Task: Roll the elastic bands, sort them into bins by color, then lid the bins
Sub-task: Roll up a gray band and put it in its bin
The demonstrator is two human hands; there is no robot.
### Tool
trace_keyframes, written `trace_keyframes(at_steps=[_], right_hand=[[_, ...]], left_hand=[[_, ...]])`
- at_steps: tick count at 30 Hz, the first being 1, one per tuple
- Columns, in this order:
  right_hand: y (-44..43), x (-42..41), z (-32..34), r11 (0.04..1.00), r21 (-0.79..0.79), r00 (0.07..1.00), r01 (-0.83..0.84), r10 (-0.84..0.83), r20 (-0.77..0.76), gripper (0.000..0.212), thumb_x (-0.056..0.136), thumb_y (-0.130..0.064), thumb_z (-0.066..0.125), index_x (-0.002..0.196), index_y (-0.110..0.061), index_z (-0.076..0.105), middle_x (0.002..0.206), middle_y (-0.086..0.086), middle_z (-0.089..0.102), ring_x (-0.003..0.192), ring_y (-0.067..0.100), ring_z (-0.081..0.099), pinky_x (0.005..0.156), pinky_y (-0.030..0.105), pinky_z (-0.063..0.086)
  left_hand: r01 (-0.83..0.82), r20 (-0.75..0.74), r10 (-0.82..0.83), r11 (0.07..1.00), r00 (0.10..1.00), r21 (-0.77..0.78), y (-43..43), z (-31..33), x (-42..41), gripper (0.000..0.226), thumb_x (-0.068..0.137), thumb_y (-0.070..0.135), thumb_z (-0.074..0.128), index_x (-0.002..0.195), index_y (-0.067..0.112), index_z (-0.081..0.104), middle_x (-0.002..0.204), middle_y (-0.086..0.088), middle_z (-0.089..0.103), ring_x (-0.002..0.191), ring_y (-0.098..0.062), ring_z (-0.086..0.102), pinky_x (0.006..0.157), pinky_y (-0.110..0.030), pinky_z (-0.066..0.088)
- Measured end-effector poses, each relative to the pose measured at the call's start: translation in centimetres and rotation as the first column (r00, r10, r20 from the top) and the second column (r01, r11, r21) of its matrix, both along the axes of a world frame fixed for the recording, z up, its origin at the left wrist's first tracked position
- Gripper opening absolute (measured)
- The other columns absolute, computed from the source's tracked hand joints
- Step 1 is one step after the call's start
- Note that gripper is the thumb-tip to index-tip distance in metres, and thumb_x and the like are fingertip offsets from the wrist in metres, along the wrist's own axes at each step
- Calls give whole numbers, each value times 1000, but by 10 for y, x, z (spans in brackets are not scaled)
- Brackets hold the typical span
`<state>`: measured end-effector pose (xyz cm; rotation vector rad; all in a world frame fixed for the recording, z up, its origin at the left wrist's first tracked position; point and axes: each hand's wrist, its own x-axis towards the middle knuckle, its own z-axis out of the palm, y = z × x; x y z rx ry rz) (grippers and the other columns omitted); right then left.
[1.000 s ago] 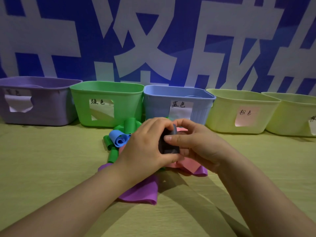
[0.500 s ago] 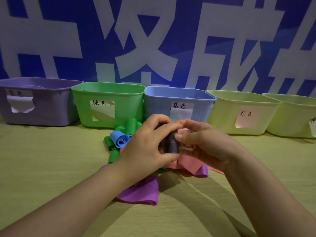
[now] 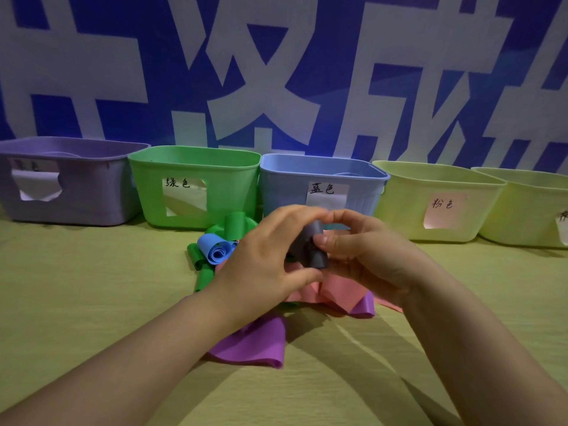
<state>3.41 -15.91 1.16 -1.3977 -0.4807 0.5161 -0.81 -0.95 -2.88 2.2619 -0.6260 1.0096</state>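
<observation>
While the grey roll [image 3: 312,247] sits pinched between your left hand [image 3: 267,265] and right hand [image 3: 368,256], both curled round it above the counter's [image 3: 92,287] middle, a pink band [image 3: 341,292] and purple band [image 3: 252,345] lie beneath, a blue roll [image 3: 215,250] and green rolls [image 3: 235,224] just left, bins [image 3: 193,155] along the far edge.

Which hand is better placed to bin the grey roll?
The right hand, probably. Both it and the left hand grip the roll, but the far-right bin, likely grey's though its label is cut off, lies to the right.
</observation>
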Motion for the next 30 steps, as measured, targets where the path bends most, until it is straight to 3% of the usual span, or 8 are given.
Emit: trace_keyframes(at_steps=[3, 6, 13, 18, 24, 30], right_hand=[[-1, 2, 0, 999, 32, 998, -32, 34, -55, 32, 85, 7, 53, 114, -4, 49, 96, 21, 56, 80, 28, 60, 61, 29, 57], [-4, 5, 0, 996, 42, 995, -79, 81, -62, 31, 85, 7, 51, 115, -2, 50, 100, 21, 56, 87, 29, 59, 68, 28, 57], [-3, 1, 0, 995, -9, 994, -103, 103, 31, 28, 79, 1, 58, 106, -6, 57, 87, 6, 65, 85, 18, 62, 74, 25, 52], [5, -3, -4, 990, -113, 977, 82, -57, 205, 37, 71, 0, 71, 105, 4, 57, 92, 16, 64, 89, 29, 65, 91, 47, 51], [-2, -1, 1, 998, -30, 994, -48, 51, 98, 24, 79, 8, 57, 99, -4, 59, 76, 5, 67, 71, 16, 66, 68, 25, 56], [-5, -1, 5, 991, 12, 990, -133, 132, 39, 31, 74, 7, 54, 103, -4, 59, 73, 3, 69, 70, 14, 68, 66, 23, 55]], left_hand=[[-21, 12, 22, 999, 1000, -48, -1, -2, 0, 51, 64, 43, 67, 107, 29, 44, 119, 10, 51, 102, 10, 44, 83, -3, 36], [-66, 44, 69, 995, 997, -71, 0, -2, 2, 45, 60, 48, 67, 91, 28, 42, 115, 15, 48, 100, 3, 46, 80, -6, 39], [-124, 102, 127, 992, 987, -27, 2, -3, 3, 41, 62, 44, 66, 90, 23, 45, 112, 6, 56, 100, 0, 49, 81, -2, 33], [-97, 89, 96, 995, 991, 4, -1, -4, 2, 39, 63, 43, 65, 91, 26, 44, 114, 12, 49, 100, -2, 49, 82, -6, 35], [1, 88, -4, 999, 996, 39, 2, 0, 2, 42, 66, 38, 65, 99, 23, 43, 121, 12, 43, 111, 1, 45, 91, -5, 33], [-39, 135, 38, 999, 990, 3, 3, -3, 4, 43, 63, 40, 69, 90, 21, 43, 116, 10, 50, 104, -3, 49, 84, -10, 39]])
